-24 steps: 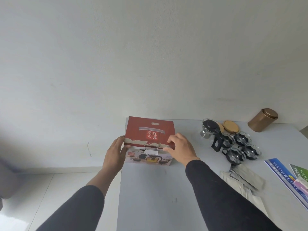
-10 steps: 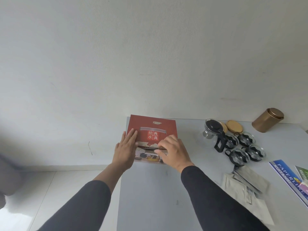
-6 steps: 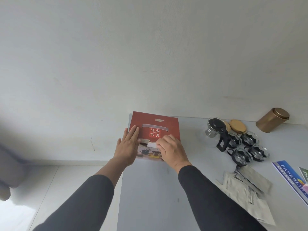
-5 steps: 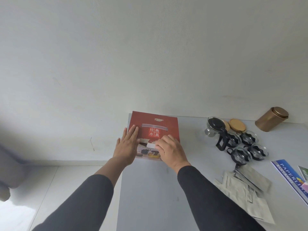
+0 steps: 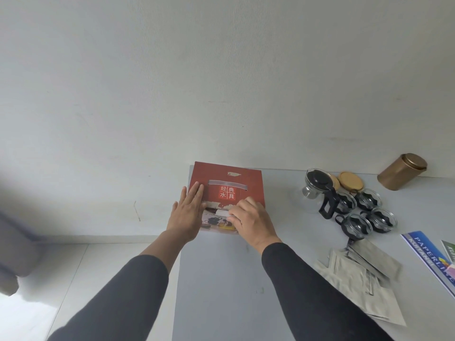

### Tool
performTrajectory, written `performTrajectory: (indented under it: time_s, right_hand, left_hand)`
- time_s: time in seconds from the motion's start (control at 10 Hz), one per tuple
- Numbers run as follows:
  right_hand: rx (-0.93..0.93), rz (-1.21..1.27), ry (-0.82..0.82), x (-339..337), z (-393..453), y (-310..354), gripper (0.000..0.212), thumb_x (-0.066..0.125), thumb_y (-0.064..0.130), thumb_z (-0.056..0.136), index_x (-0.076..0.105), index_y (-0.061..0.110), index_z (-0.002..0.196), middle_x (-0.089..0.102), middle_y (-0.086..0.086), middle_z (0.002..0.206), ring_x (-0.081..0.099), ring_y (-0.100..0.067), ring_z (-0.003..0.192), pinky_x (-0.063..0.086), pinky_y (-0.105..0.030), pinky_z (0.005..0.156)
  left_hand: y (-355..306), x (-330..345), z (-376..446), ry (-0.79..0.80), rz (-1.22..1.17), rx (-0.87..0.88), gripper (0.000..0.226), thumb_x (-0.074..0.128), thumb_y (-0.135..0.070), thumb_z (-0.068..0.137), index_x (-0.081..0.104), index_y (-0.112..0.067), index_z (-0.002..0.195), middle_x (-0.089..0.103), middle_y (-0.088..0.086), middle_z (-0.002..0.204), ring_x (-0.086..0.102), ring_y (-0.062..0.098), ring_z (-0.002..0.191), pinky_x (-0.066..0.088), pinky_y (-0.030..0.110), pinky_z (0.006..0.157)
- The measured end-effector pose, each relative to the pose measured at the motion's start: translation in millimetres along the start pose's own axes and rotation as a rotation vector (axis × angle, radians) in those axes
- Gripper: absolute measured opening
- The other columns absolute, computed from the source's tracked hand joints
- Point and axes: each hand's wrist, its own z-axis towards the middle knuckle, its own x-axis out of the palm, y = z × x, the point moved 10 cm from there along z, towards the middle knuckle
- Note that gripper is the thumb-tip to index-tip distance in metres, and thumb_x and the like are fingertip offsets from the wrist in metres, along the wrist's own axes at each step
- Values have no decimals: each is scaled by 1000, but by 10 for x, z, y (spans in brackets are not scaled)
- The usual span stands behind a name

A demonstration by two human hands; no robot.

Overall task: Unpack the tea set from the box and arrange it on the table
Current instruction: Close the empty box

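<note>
Grey table: red box shut, flat, white characters.

Plain white wall behind grey table; pale tiled floor at left, bright light patch near bottom-left, blurred grey shape at left edge.

A plain home or office room: a grey counter against a bare white wall; pale floor tiles at lower left; a paper ream at the right edge.
</note>
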Motion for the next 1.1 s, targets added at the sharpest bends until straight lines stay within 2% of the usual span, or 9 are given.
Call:
performTrajectory:
  time_s: [0.2, 0.3, 0.4, 0.5, 0.6, 0.7, 0.8, 0.9, 1.1]
  right_hand:
    - [63, 46, 24, 29, 49, -43, 24, 86, 12, 61, 62, 12, 61, 57, 1, 60, 51, -23, 59, 44, -31, 47]
    - [284, 157, 122, 90, 95, -207, 21, 78, 15, 73, 57, 13, 72, 51, 6, 71, 47, -19, 72, 44, -33, 63]
    - [476, 267, 213, 129, 89, -351, 27, 74, 23, 79, 56, 17, 98, 50, 7, 85, 48, -17, 87, 43, -31, 78]
    - [490, 94, 240, 109, 57, -397, 50, 74, 41, 75, 52, 25, 117, 49, 0, 115, 44, -22, 112, 39, -35, 88]
    - [768, 82, 221, 122, -184, -675, 89, 77, 60, 61, 35, 35, 135, 19, -8, 147, 18, -30, 138, 32, -48, 103]
    - [980, 493, 281, 341, -378, -780, 106, 83, 54, 60, 19, 42, 143, 20, -11, 144, 31, -30, 134, 37, -42, 105]
    - [927, 609, 294, 402, -339, -761, 94, 79, 46, 70, 24, 41, 145, 33, -7, 132, 44, -24, 123, 39, -31, 101]
    - [919, 498, 233, 376, -260, -912, 80, 75, 46, 75, 32, 40, 142, 35, -6, 131, 46, -25, 122, 42, -35, 103]
    - [913, 368, 240, 395, -30, -1285, 69, 70, 39, 81, 35, 41, 141, 37, -9, 133, 46, -30, 120, 42, -36, 99]
  left_hand:
    - [4, -5, 1, -10, 0, 3, 53, 16, -36, 103, 1, -24, 152, -8, -11, 159, -12, 19, 147, 12, 47, 119]
    - [-11, -7, -7, -9, -1, 7, 53, 16, -36, 102, 1, -24, 152, -8, -11, 159, -12, 20, 147, 12, 47, 119]
    - [-12, -10, -5, -4, -30, 8, 54, 17, -37, 102, 2, -24, 152, -8, -11, 159, -12, 19, 147, 11, 47, 119]
    - [30, 2, 6, 9, -49, 20, 59, 24, -43, 100, 0, -26, 152, -11, -13, 158, -14, 16, 146, 11, 50, 118]
    - [58, 38, -2, -7, -50, -1, 73, 41, -48, 95, -2, -29, 151, -21, -9, 157, -15, 18, 146, 10, 52, 117]
    - [32, 15, -19, -110, -141, -50, 78, 53, -40, 92, 3, -30, 151, -21, -2, 157, -3, 23, 148, 23, 45, 116]
    - [-14, -6, 13, -151, -214, -76, 72, 52, -35, 95, 7, -31, 151, -14, -3, 158, 17, 19, 145, 38, 37, 107]
    - [-78, 0, 136, -117, -211, -79, 66, 44, -33, 98, 4, -34, 151, -14, -5, 157, 29, 18, 139, 46, 35, 96]
    - [-249, 58, 511, -85, -210, -85, 65, 41, -23, 100, 3, -33, 151, -19, -5, 157, 30, 18, 139, 41, 34, 102]
